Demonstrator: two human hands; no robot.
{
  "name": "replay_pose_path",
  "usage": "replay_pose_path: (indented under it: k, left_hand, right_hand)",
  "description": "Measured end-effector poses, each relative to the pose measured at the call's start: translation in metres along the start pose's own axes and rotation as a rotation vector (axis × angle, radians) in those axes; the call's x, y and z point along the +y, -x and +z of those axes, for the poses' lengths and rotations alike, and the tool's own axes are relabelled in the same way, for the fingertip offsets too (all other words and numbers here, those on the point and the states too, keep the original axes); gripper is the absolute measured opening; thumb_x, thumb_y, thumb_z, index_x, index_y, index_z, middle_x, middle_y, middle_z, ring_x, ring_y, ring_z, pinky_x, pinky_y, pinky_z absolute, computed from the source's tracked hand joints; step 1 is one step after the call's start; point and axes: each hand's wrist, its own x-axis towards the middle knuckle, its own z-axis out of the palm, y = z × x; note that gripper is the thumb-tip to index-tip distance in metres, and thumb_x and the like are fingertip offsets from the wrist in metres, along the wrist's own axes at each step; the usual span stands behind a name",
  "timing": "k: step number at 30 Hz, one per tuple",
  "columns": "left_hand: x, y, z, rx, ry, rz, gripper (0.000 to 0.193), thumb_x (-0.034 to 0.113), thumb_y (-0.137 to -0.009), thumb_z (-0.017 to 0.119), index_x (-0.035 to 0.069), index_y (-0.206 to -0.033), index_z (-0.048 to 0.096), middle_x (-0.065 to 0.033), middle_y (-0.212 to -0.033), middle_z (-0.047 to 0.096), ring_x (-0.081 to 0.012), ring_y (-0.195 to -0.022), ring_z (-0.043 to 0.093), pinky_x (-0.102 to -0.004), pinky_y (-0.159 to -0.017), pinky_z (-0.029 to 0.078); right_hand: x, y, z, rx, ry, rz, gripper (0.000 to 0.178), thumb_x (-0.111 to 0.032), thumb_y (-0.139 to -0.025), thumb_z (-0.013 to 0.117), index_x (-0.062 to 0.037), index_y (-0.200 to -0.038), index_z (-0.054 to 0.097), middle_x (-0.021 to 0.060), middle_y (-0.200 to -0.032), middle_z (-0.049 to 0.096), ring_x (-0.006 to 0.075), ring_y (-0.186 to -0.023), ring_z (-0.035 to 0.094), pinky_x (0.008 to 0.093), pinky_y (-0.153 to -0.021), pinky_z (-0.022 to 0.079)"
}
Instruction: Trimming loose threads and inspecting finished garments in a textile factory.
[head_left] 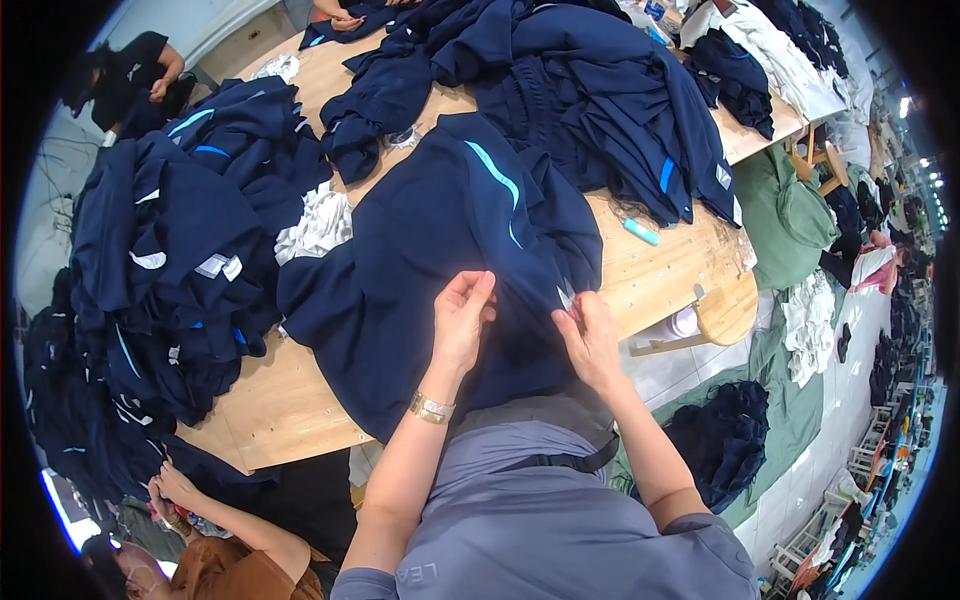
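A navy garment [420, 225] with a light blue curved stripe [497, 175] lies spread over the table in front of me, reaching its near edge. Above its middle, my left hand [463, 318] is closed, thumb and fingertips together; anything between them is too small to name. My right hand [590, 340], at the garment's right side, grips what look like small thread snips [566, 298]. Their pale pointed tip shows beyond the fingers, and the rest is hidden in the hand.
Navy garment piles lie on the wooden table [655, 275], left [210, 200] and far [590, 90]. A crumpled white cloth [318, 222] and turquoise tube [641, 232] lie nearby. A stool [728, 308] stands right. Co-workers are at lower left [240, 550], upper left [135, 80] and far edge [345, 18].
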Motion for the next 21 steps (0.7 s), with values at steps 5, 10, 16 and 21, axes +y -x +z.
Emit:
replay_pose_path:
  k: [5,10,16,21]
  left_hand:
    - [0.002,0.006,-0.006,-0.026,0.04,0.096,0.012,0.02,-0.088,0.061,0.009,-0.087,0.055,0.0023,-0.079,0.055,-0.0049,-0.069,0.051,-0.0199,-0.059,0.042]
    - [-0.011,0.002,-0.017,0.028,0.231,-0.018,0.016,0.026,-0.092,0.054,0.011,-0.088,0.052,0.0023,-0.082,0.055,-0.008,-0.077,0.051,-0.0258,-0.069,0.043]
    - [-0.013,-0.014,-0.011,0.172,-0.057,-0.205,0.029,0.03,-0.088,0.06,0.004,-0.101,0.057,-0.0038,-0.094,0.062,-0.0117,-0.082,0.057,-0.0275,-0.074,0.045]
    - [-0.018,-0.015,-0.015,0.066,-0.165,-0.121,0.024,0.019,-0.085,0.065,-0.001,-0.097,0.063,-0.0053,-0.092,0.065,-0.0103,-0.082,0.058,-0.024,-0.074,0.045]
  right_hand:
    - [-0.005,-0.025,0.013,-0.032,-0.106,0.118,0.031,-0.026,-0.085,0.061,-0.0019,-0.077,0.044,0.0151,-0.072,0.05,0.0315,-0.062,0.049,0.0396,-0.056,0.038]
    - [0.012,-0.029,0.038,0.023,-0.31,0.271,0.036,-0.022,-0.077,0.072,-0.0011,-0.08,0.043,0.0086,-0.067,0.051,0.0179,-0.055,0.048,0.0311,-0.053,0.04]
    - [-0.003,-0.006,0.045,-0.173,-0.423,0.279,0.039,-0.014,-0.07,0.076,-0.0018,-0.084,0.042,0.0052,-0.069,0.052,0.0107,-0.054,0.048,0.026,-0.052,0.043]
    - [-0.001,0.004,0.049,-0.152,-0.59,0.319,0.022,-0.006,-0.081,0.065,-0.0039,-0.089,0.044,0.0011,-0.075,0.052,0.0072,-0.063,0.05,0.0211,-0.055,0.041]
